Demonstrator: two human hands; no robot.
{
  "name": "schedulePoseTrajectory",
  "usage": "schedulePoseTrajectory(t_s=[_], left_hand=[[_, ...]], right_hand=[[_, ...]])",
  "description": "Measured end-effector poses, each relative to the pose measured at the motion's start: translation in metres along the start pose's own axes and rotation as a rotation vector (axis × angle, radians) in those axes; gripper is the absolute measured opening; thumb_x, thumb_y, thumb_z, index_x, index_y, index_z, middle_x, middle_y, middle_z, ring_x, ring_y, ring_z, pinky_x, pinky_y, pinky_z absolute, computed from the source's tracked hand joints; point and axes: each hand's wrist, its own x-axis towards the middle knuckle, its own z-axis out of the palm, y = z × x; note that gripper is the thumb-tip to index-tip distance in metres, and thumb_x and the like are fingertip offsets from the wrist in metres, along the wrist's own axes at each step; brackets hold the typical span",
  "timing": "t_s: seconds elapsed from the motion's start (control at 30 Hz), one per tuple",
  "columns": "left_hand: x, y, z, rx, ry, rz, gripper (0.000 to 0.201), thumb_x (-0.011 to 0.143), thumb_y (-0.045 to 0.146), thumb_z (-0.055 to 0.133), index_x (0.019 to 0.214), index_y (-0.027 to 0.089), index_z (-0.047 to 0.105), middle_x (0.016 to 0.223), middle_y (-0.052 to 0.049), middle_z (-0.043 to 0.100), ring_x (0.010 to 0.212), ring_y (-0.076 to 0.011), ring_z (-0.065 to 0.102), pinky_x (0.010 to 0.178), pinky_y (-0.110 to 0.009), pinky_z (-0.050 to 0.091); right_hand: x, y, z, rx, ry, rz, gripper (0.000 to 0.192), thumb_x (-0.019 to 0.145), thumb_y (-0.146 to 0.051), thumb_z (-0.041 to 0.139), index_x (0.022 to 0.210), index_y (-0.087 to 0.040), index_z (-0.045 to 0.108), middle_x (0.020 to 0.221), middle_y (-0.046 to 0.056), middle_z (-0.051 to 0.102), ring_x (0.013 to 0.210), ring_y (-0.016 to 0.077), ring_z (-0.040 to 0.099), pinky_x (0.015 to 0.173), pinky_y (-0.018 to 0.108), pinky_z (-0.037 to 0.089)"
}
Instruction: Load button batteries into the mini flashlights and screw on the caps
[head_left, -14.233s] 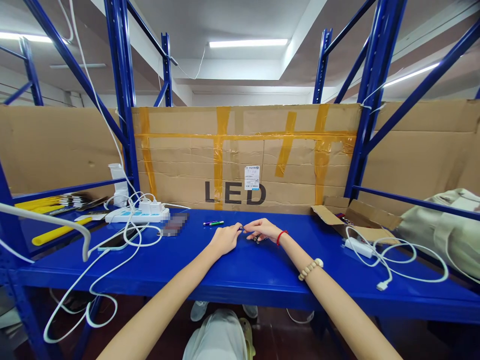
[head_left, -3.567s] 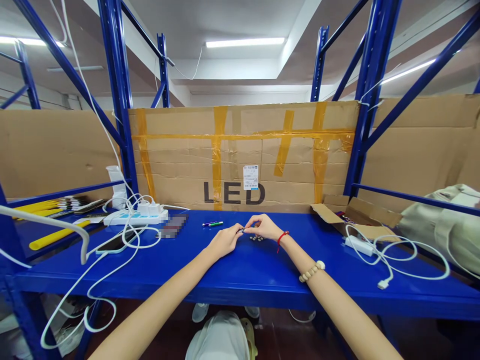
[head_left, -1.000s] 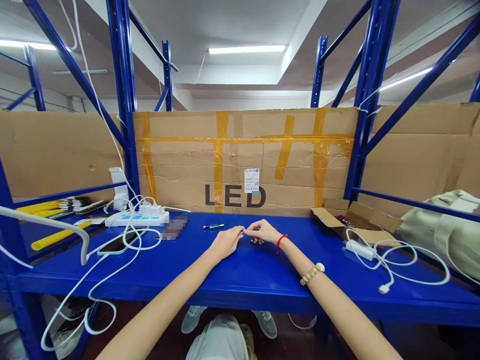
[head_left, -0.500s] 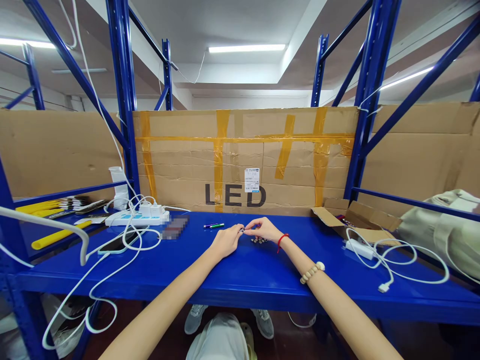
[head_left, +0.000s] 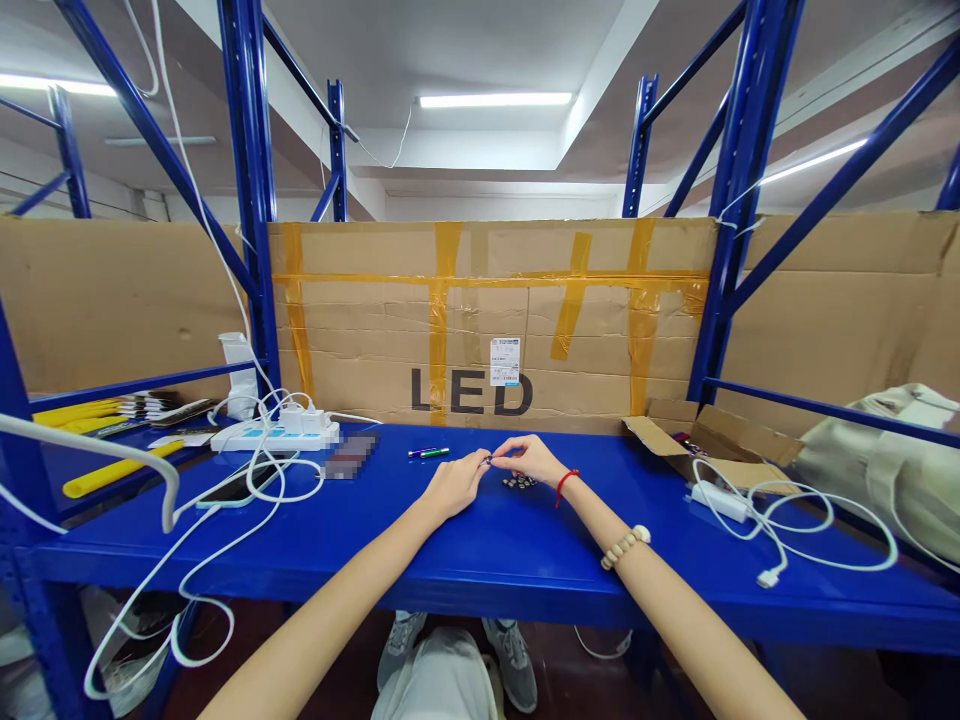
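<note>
Head view: both hands (head_left: 495, 468) still pinch one small dark piece (head_left: 487, 461), barely shifted.

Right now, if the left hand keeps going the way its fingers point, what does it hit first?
The left hand points right and slightly away, fingertips pinching a tiny dark part against the right hand. It would meet the right hand's fingers almost at once. The small dark beads lie just nearer; depth is unclear.
</note>
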Motion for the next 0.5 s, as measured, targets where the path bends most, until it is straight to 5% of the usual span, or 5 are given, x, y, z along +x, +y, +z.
schedulePoseTrajectory(t_s=[0.5], left_hand=[[0.0008,-0.0004,0.0018,-0.028,0.040,0.028,0.022,0.095,0.025,0.029,0.111,0.022,0.045,0.106,-0.003,0.062,0.093,-0.0184,0.062,0.069,-0.025,0.046]], right_hand=[[0.0034,0.0018,0.0009,0.106,0.007,0.011,0.018,0.079,-0.025,0.065,0.081,-0.009,0.059,0.059,-0.004,0.053,0.044,0.0039,0.044,0.043,0.016,0.038]])
